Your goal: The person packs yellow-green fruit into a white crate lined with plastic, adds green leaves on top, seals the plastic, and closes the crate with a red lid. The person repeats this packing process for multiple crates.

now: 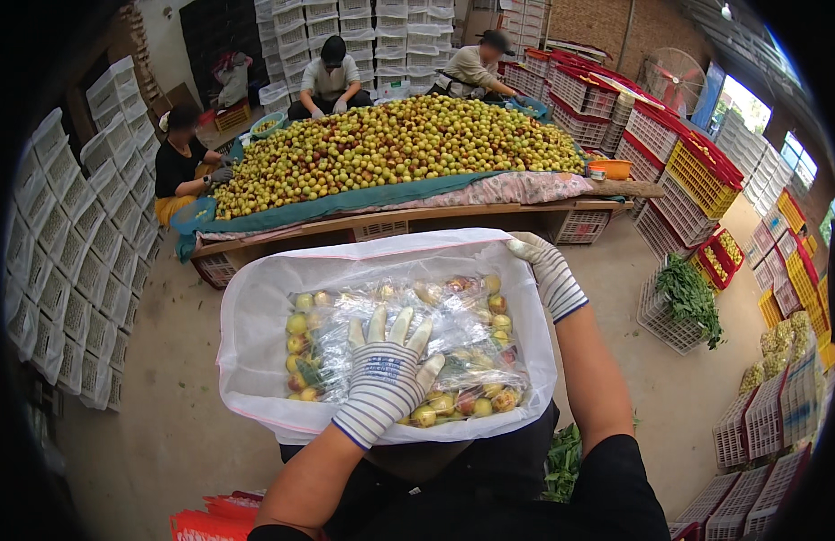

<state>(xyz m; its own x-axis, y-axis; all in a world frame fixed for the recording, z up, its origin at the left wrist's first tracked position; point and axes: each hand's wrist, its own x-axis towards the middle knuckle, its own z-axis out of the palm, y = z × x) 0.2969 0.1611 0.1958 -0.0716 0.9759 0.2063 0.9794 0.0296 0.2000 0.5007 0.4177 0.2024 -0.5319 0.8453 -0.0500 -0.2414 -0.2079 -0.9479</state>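
Note:
Before me is a box or crate lined with white mesh fabric (255,351). Inside it, jujube-like green and red fruits (444,404) show around the edges of a crumpled clear plastic film (336,338). A few green leaves lie under the film. My left hand (389,365), in a striped, coated work glove, rests with spread fingers flat on the film over the fruit. My right hand (547,274), gloved alike, grips the liner's rim at the far right corner, its fingertips partly hidden.
A fruit heap (404,142) covers a cloth-draped table (390,215), with three people around it. White crates (72,223) stack at left; red and yellow crates (701,169) at right. A crate of leafy greens (684,301) and red bags (214,521) are on the floor.

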